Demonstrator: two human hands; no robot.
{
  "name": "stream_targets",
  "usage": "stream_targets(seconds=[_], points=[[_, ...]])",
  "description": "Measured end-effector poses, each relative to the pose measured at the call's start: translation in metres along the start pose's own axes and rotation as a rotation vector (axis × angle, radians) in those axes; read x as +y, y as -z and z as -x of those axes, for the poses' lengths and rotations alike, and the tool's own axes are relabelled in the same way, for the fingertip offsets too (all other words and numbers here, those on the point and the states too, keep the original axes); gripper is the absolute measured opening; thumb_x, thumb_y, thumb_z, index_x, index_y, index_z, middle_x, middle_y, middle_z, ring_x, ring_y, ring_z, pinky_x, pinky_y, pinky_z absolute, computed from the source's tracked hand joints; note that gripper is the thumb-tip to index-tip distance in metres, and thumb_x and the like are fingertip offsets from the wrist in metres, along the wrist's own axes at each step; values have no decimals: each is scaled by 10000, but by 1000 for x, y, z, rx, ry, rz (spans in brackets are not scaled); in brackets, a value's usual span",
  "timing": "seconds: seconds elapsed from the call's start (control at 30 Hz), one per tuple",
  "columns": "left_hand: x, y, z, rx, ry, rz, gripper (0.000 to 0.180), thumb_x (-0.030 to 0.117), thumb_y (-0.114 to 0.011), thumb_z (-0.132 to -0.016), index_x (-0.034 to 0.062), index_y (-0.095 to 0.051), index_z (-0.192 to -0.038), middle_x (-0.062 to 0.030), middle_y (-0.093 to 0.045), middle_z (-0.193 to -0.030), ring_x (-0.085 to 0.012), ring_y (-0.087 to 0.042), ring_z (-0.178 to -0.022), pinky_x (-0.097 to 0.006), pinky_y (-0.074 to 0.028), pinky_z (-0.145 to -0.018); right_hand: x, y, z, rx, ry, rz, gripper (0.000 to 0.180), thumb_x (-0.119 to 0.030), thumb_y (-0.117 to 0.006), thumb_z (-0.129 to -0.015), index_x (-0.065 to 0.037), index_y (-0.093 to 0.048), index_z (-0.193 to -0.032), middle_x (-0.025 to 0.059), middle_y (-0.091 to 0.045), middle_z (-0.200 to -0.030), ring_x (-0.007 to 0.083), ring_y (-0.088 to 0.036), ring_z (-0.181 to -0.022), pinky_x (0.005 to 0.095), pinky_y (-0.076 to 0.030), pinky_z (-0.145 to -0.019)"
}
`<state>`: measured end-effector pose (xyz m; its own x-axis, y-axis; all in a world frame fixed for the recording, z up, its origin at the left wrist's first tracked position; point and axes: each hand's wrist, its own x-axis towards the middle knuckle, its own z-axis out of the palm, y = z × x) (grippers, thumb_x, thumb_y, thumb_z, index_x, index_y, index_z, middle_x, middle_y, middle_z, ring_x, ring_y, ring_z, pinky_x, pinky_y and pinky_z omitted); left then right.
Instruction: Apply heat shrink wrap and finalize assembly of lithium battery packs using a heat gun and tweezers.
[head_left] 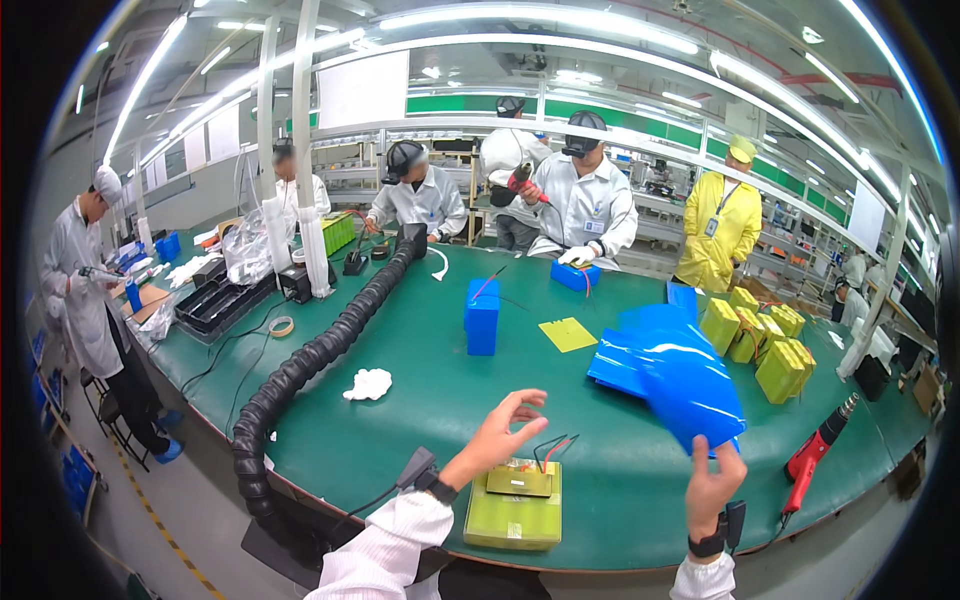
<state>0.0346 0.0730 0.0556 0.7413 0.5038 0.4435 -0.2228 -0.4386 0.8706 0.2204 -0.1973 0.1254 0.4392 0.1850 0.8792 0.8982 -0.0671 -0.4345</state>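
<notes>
Now, left hand: I see fingers loosely curled, empty, above the yellow-green battery pack
Right hand: I see it pinching the blue sleeve

bench layout

pack on table at near edge, under left hand. right hand right of it, pinching a sleeve. sleeve stack behind that. heat gun far right. hose runs along the left. upright pack mid-table, sheet to its right, rag to its left.
</notes>
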Motion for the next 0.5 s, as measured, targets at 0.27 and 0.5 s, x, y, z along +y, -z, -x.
stream_targets(seconds=[0.27,0.5], points=[[33,24,41,227,-232,-28,1200,140,-923,-773,123,-92,-1638,-196,-400,-1548,-314,-415,-1440,-439,-354,-1193,-76,14,2,-288,325,-289,146,12,-782,-788,14,-713,-917,139,-734,-867,280,-693,-711,327,-493,-600],[89,19,65,274,-205,983,876,157,-824,-888,80,-285,-1575,-172,-600,-1409,-321,-621,-1270,-469,-483,-1120,-47,23,25,-372,-234,-492,174,-97,-753,-944,67,-711,-984,9,-662,-761,54,-539,-645,220,-372,-584]])
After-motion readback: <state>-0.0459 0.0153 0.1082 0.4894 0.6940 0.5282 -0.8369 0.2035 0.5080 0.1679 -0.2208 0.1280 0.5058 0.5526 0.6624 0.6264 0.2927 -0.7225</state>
